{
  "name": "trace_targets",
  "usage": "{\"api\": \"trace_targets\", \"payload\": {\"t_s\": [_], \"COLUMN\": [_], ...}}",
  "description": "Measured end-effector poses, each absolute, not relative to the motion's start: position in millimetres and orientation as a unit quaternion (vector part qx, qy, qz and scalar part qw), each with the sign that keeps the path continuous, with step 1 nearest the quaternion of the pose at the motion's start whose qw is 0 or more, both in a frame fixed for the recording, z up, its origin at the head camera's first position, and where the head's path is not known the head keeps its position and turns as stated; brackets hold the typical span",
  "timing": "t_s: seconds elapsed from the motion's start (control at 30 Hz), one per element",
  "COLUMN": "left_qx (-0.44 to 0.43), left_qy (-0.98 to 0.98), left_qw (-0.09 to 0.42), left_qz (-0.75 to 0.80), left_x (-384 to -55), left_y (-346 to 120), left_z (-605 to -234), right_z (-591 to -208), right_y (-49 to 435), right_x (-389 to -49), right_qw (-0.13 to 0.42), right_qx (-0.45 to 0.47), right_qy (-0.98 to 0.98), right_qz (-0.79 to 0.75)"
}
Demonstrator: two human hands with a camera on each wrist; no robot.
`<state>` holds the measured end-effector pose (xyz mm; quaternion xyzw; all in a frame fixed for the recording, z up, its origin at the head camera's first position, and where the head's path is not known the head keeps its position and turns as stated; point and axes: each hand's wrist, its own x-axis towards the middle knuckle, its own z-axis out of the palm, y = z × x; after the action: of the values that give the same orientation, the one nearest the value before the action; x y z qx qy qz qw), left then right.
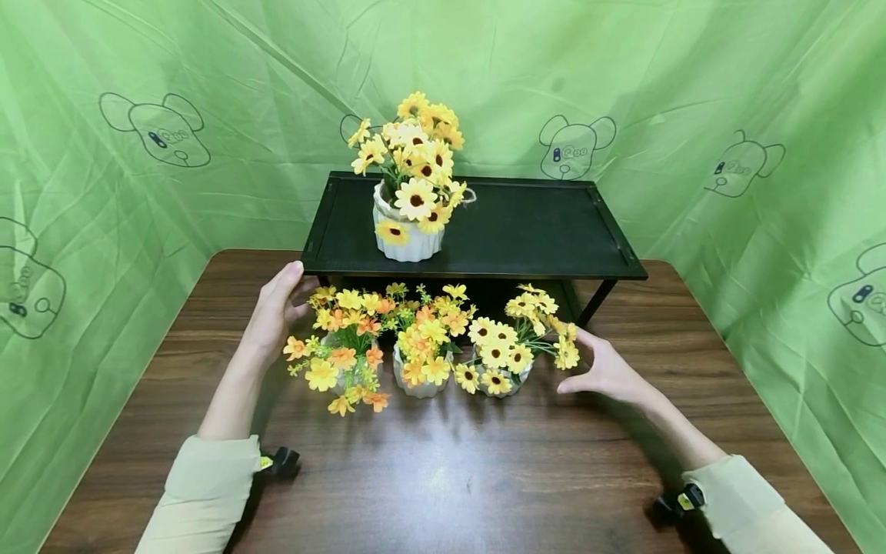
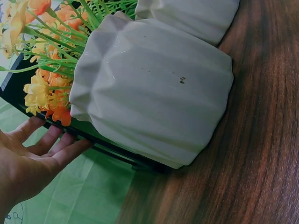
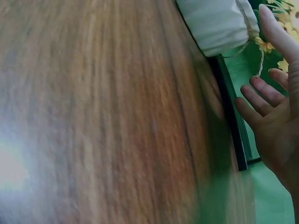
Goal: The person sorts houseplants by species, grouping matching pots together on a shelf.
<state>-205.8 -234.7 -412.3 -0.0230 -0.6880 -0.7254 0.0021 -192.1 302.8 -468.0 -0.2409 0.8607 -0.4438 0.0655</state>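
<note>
At the left front corner of a black two-tier shelf is my left hand, its thumb tip right at the top board's edge. In the left wrist view its fingers are extended against the shelf's dark side frame. Beside it stands a white ribbed pot of orange and yellow flowers. My right hand is spread to the right of a pot of pale yellow daisies, fingertips close to the blooms. The right wrist view shows that hand's palm and fingers with nothing in them.
A white pot of yellow daisies stands on the shelf's top board, left of its middle. Between the outer front pots is another flower pot. The wooden table extends toward me; green cloth hangs behind and at the sides.
</note>
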Motion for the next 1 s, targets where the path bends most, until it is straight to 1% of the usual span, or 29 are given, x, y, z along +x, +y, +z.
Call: {"api": "trace_targets", "payload": {"t_s": [0.2,0.33,0.5,0.6,0.87,1.0], "left_qx": [-0.023,-0.021,-0.018,-0.016,-0.015,-0.012], "left_qy": [-0.687,-0.69,-0.692,-0.693,-0.694,-0.694], "left_qw": [0.0,-0.001,-0.002,-0.005,-0.006,-0.007], "left_qz": [-0.726,-0.724,-0.722,-0.721,-0.72,-0.72], "left_x": [-206,-206,-205,-205,-205,-204], "left_y": [-234,-234,-235,-235,-234,-234], "left_z": [-412,-412,-412,-412,-412,-412], "right_z": [-471,-474,-477,-477,-479,-480], "right_y": [292,284,273,267,253,244], "right_x": [-190,-193,-196,-196,-194,-196], "right_qw": [0.07,0.068,0.052,0.051,0.1,0.107], "right_qx": [-0.212,-0.232,-0.27,-0.275,-0.228,-0.268], "right_qy": [0.89,0.88,0.866,0.859,0.849,0.815], "right_qz": [-0.398,-0.408,-0.417,-0.429,-0.466,-0.502]}}
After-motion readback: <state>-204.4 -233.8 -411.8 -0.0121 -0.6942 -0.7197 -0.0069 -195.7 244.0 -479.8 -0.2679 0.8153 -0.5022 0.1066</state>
